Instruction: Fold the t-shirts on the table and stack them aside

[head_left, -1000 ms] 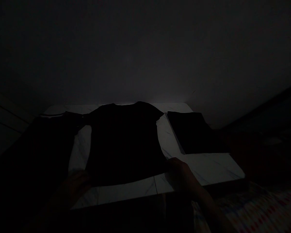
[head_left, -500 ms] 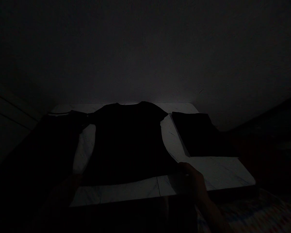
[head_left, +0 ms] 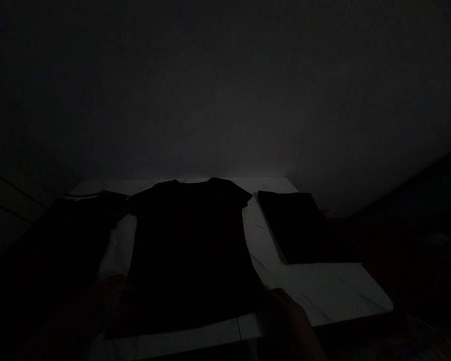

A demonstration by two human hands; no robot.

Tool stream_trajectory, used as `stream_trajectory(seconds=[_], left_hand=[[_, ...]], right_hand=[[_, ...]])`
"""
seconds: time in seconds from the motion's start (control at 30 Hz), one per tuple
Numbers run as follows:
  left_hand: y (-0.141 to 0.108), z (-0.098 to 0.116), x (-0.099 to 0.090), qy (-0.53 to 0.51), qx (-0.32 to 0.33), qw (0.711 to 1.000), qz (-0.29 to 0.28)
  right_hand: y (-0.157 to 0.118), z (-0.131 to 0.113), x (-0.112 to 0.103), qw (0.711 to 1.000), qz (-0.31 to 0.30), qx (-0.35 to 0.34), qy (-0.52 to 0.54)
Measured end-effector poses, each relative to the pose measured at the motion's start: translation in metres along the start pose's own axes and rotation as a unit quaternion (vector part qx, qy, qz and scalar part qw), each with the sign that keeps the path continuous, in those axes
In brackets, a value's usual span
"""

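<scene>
The view is very dark. A black short-sleeved shirt lies spread on a white marbled table, its neck toward the wall. At its lower right corner, my right hand is closed on the hem. My left hand is at the lower left edge of the same shirt; its fingers are lost in shadow, so its grip is unclear. Another dark shirt lies to the left, its sleeve meeting the middle shirt's sleeve.
A flat dark folded item rests on the right part of the table. A plain wall stands behind the table. Patterned cloth shows dimly at the lower right.
The table and the clothes appear lower in the view. The middle shirt's hem has come nearer to the table's front edge, with both hands beside it.
</scene>
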State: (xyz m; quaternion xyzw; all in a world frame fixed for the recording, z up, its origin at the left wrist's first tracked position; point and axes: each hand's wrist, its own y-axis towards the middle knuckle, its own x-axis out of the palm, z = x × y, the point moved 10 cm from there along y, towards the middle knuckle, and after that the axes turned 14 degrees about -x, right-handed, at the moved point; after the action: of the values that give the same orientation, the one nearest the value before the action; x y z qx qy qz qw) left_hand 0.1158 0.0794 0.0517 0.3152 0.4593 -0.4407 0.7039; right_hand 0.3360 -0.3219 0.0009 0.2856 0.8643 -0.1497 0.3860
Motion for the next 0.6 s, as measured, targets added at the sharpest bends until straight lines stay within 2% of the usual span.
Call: stream_trajectory(seconds=[0.03, 0.1, 0.2, 0.23, 0.3, 0.37, 0.43, 0.53, 0.6], left_hand=[[0.024, 0.020, 0.000, -0.004, 0.021, 1.000, -0.018], [0.080, 0.075, 0.011, -0.009, 0.078, 0.992, -0.094], [0.171, 0.180, 0.026, -0.002, 0.168, 0.979, -0.117], [0.201, 0.212, 0.036, 0.014, 0.177, 0.977, -0.118], [0.259, 0.261, 0.062, 0.058, 0.142, 0.982, -0.114], [0.306, 0.292, 0.090, 0.089, 0.080, 0.986, -0.116], [0.338, 0.310, 0.116, 0.104, 0.038, 0.986, -0.121], [0.370, 0.316, 0.145, 0.099, -0.010, 0.987, -0.128], [0.386, 0.314, 0.156, 0.068, -0.023, 0.989, -0.129]], right_hand=[[-0.001, 0.001, 0.003, 1.000, -0.009, -0.001, -0.001], [-0.002, 0.007, 0.011, 1.000, -0.027, 0.004, -0.014], [-0.001, 0.020, 0.024, 0.998, -0.036, 0.019, -0.044], [0.000, 0.024, 0.027, 0.998, -0.029, 0.022, -0.053], [0.002, 0.030, 0.030, 0.997, -0.001, 0.023, -0.074], [0.003, 0.034, 0.033, 0.995, 0.027, 0.014, -0.092], [0.004, 0.039, 0.038, 0.993, 0.046, 0.000, -0.107], [0.004, 0.044, 0.046, 0.989, 0.061, -0.020, -0.130], [0.000, 0.043, 0.044, 0.986, 0.079, -0.021, -0.148]])
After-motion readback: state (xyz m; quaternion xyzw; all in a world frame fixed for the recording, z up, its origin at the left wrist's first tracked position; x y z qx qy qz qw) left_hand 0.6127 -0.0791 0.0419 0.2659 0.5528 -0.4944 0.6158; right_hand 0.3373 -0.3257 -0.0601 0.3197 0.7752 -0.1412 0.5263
